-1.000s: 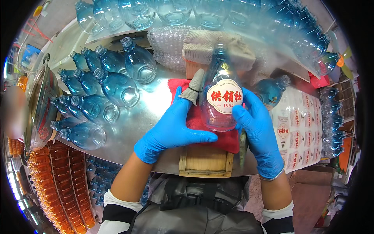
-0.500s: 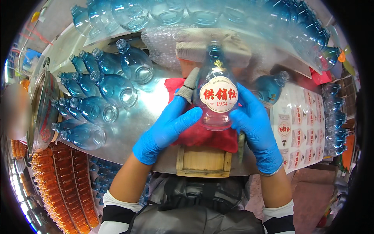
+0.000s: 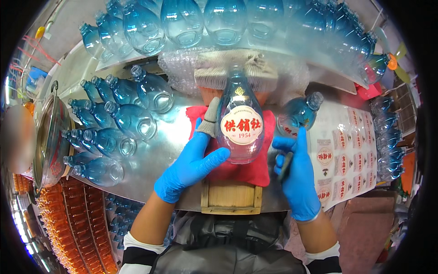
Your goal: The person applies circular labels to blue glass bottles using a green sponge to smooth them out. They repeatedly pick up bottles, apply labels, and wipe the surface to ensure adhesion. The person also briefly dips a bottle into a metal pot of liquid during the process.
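Note:
A clear glass bottle (image 3: 237,150) with a blue-tinted neck leans on a red cloth (image 3: 267,155), its round white label (image 3: 242,126) with red print facing up. My left hand (image 3: 189,166), in a blue glove with a grey cloth sleeve (image 3: 210,118) over one finger, curls against the bottle's left side. Right of the cloth, my gloved right hand (image 3: 299,185) is apart from this bottle. Its index finger points forward, while the other fingers are bent around a thin dark-green strip (image 3: 285,166). Beyond that fingertip lies another blue bottle (image 3: 302,112).
A wooden frame (image 3: 231,196) sits under the cloth, and a stack of ribbed grey fabric (image 3: 246,68) stands behind. Blue bottles (image 3: 130,119) lie in rows on the left; more line a shelf (image 3: 315,64) at the back. A printed label sheet (image 3: 349,160) covers the right side.
My right hand has let go of the labelled bottle's right side and drawn away to the right, index finger extended. The left hand stays at the bottle. The whole view has shifted slightly.

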Demonstrator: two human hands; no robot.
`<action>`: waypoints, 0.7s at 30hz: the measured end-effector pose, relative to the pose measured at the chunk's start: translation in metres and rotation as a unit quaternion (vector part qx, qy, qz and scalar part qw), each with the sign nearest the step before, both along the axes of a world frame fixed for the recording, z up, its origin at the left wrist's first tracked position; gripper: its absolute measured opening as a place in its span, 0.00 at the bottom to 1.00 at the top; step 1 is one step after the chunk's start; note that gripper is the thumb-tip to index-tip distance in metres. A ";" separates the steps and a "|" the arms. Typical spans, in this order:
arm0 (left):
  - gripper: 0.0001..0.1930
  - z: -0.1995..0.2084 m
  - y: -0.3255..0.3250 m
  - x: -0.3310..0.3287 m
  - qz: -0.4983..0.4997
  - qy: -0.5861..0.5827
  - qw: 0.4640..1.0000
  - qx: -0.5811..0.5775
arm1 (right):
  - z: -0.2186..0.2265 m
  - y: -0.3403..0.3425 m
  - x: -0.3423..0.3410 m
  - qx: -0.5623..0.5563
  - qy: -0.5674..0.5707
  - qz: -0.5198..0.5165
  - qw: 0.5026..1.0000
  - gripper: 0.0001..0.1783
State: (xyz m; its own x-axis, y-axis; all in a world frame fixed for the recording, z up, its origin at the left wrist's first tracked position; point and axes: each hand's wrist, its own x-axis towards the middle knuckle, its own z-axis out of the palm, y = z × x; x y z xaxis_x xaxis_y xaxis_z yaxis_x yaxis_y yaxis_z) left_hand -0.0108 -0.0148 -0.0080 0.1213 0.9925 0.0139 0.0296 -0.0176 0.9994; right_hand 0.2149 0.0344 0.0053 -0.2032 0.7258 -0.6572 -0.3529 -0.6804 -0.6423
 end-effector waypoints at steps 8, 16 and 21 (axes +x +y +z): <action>0.42 0.014 0.008 0.006 0.027 -0.145 0.989 -0.010 | 0.039 -0.008 -0.005 0.421 -0.160 0.054 0.891 0.10; 0.40 0.015 0.017 -0.005 0.025 -0.017 0.999 -0.010 | 0.045 0.015 -0.023 0.177 -0.093 0.149 0.968 0.10; 0.40 0.023 0.021 -0.007 -0.006 -0.029 0.999 -0.022 | 0.027 0.020 -0.030 0.196 -0.086 0.203 0.955 0.14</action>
